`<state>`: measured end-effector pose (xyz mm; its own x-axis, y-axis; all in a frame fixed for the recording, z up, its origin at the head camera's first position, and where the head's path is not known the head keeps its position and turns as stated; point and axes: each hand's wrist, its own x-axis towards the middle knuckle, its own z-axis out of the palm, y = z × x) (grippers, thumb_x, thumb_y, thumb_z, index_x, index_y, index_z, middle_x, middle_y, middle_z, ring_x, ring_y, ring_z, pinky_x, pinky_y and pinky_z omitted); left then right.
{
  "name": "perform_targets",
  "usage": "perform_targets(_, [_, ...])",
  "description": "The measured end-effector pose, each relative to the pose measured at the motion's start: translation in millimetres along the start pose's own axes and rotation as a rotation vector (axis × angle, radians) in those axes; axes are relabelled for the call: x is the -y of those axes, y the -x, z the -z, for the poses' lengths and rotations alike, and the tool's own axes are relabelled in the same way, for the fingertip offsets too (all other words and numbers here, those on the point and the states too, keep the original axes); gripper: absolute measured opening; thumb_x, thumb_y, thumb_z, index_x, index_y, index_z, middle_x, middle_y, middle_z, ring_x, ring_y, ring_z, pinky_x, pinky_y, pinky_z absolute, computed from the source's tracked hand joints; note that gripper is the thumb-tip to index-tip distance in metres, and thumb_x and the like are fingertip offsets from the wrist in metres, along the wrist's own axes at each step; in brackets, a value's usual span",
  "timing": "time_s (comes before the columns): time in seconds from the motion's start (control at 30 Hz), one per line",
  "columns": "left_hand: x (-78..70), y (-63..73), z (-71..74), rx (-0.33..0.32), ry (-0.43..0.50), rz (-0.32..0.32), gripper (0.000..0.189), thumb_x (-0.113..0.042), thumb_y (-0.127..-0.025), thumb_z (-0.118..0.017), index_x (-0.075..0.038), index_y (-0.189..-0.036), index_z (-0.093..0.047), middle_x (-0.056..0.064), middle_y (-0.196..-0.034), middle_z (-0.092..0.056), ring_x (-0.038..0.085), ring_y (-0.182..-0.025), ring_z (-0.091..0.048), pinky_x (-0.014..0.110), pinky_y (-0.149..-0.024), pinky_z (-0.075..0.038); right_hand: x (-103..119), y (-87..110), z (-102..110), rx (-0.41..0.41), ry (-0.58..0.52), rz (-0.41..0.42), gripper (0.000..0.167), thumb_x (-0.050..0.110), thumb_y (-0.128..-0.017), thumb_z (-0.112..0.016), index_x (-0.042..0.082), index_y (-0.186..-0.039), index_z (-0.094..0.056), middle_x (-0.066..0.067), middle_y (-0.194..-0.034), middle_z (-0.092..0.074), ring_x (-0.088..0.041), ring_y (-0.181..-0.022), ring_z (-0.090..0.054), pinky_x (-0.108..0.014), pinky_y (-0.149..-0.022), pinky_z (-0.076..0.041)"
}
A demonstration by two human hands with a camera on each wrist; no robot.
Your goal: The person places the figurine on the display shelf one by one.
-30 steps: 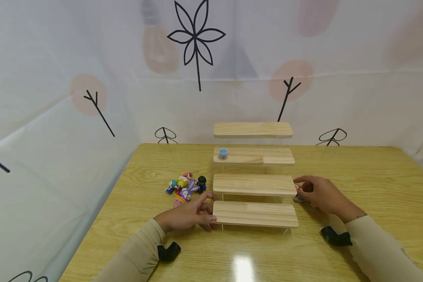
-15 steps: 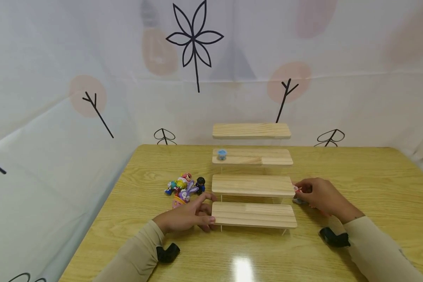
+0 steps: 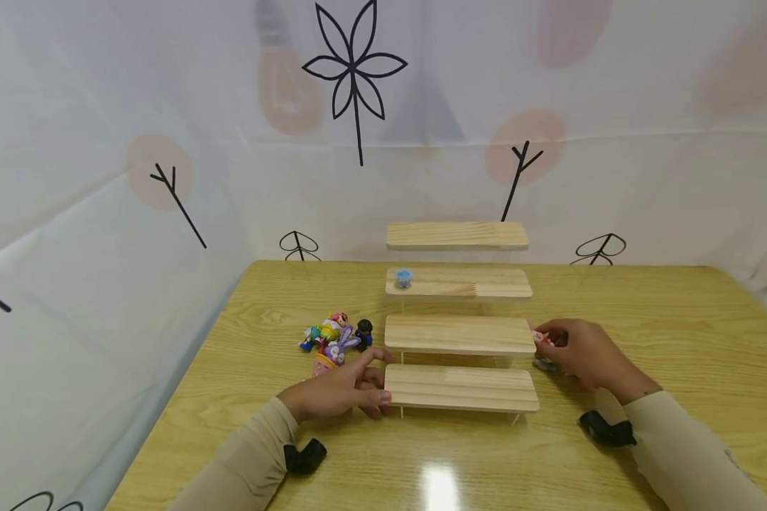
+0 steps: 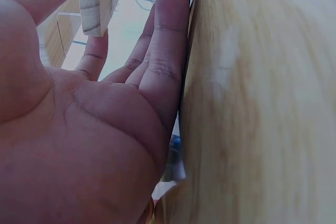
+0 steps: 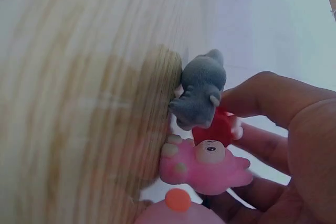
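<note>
A stepped wooden display rack [image 3: 460,389] with several shelves stands mid-table. My left hand [image 3: 339,390] holds the left end of its lowest shelf, thumb in front and index finger behind; in the left wrist view the other fingers [image 4: 170,51] lie along the tabletop. At the rack's right side, my right hand [image 3: 591,355] pinches a small red figurine [image 5: 215,129] between thumb and finger, partly hidden behind other toys. Close by in the right wrist view are a grey animal figurine [image 5: 202,85], a pink figurine [image 5: 210,169] and a pink toy with an orange knob [image 5: 178,200].
One small blue figurine [image 3: 403,279] stands at the left of the second shelf from the top. Left of the rack lie several toys, including a purple rabbit [image 3: 340,348] and a dark-haired figure [image 3: 363,333]. A patterned white cloth [image 3: 422,177] hangs behind the table.
The red figurine at my right fingertips has shifted slightly and shows more red. My left hand keeps its place on the rack.
</note>
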<state>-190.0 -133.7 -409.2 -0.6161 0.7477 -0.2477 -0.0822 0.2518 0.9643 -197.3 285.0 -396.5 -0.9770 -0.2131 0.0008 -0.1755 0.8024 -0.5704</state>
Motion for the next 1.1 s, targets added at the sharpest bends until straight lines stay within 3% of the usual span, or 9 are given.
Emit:
perform_targets(0.23, [-0.6,1.7,-0.3,-0.005,-0.007,0.003,0.052,-0.024,-0.101,-0.061,-0.023,-0.143,-0.031,0.009,-0.100,-0.058,0.027,-0.097,-0.071,0.039,-0.089,-0.059,4.1,-0.9,6.6,-0.067,-0.032,0.016,0.045,0.033,-0.101,-0.061,-0.001,-0.130,-0.061,-0.015,-0.099,-0.067,-0.014,-0.048,-0.054,-0.028,-0.040,-0.045])
perform_targets(0.4, [-0.8,1.5,-0.2,-0.007,-0.007,-0.009,0.052,-0.024,-0.101,-0.061,-0.023,-0.144,-0.031,0.010,-0.100,-0.058,0.026,-0.097,-0.071,0.039,-0.089,-0.059,5.8,-1.6,11.6,-0.225,0.033,0.092,0.032,0.017,-0.097,-0.066,-0.002,-0.122,-0.067,-0.016,-0.096,-0.069,-0.016,-0.068,-0.061,-0.025,-0.050,-0.048])
perform_targets(0.47, [-0.2,1.4,-0.1,-0.008,-0.004,-0.007,0.052,-0.024,-0.101,-0.061,-0.023,-0.144,-0.031,0.009,-0.100,-0.057,0.026,-0.097,-0.071,0.039,-0.089,-0.059,6.2,-2.0,12.2,-0.293,0.050,0.120,0.030,0.014,-0.094,-0.069,-0.003,-0.118,-0.069,-0.015,-0.094,-0.071,-0.011,-0.076,-0.060,-0.022,-0.057,-0.048])
perform_targets(0.67, [0.1,1.9,-0.1,-0.013,-0.012,0.002,0.051,-0.024,-0.102,-0.061,-0.023,-0.143,-0.031,0.010,-0.101,-0.058,0.027,-0.096,-0.071,0.039,-0.089,-0.059,12.1,0.5,14.9,-0.413,-0.044,0.107,0.032,0.017,-0.095,-0.068,-0.001,-0.121,-0.068,-0.020,-0.098,-0.071,0.015,-0.074,-0.052,-0.013,-0.060,-0.048])
perform_targets(0.77, [-0.8,2.1,0.0,-0.013,-0.018,0.003,0.051,-0.024,-0.102,-0.061,-0.024,-0.143,-0.031,0.011,-0.101,-0.058,0.028,-0.096,-0.071,0.039,-0.089,-0.059,18.7,2.3,18.2,-0.466,-0.085,0.100,0.032,0.018,-0.096,-0.067,0.001,-0.123,-0.068,-0.020,-0.100,-0.072,0.017,-0.074,-0.051,-0.008,-0.061,-0.046])
perform_targets(0.87, [-1.4,1.8,0.2,-0.014,-0.019,0.001,0.050,-0.024,-0.102,-0.061,-0.024,-0.143,-0.032,0.010,-0.100,-0.057,0.028,-0.096,-0.071,0.039,-0.089,-0.059,25.0,3.0,20.0,-0.502,-0.122,0.097,0.032,0.021,-0.096,-0.067,0.002,-0.122,-0.068,-0.002,-0.094,-0.072,0.014,-0.074,-0.054,-0.007,-0.061,-0.046])
perform_targets(1.0, [-1.3,1.4,-0.6,-0.012,-0.014,-0.003,0.049,-0.023,-0.102,-0.060,-0.023,-0.142,-0.032,0.009,-0.099,-0.056,0.028,-0.096,-0.071,0.039,-0.089,-0.059,29.7,4.8,19.3,-0.550,-0.174,0.108,0.031,0.020,-0.095,-0.068,0.003,-0.121,-0.069,0.026,-0.090,-0.060,0.013,-0.077,-0.057,-0.004,-0.065,-0.047])
perform_targets(1.1, [-1.5,1.2,-1.6,-0.008,-0.011,0.000,0.049,-0.023,-0.102,-0.061,-0.023,-0.142,-0.032,0.010,-0.099,-0.058,0.027,-0.097,-0.071,0.039,-0.089,-0.059,31.6,7.2,18.4,-0.589,-0.206,0.129,0.031,0.017,-0.094,-0.069,0.004,-0.122,-0.069,0.033,-0.091,-0.059,0.015,-0.080,-0.058,-0.001,-0.070,-0.046])
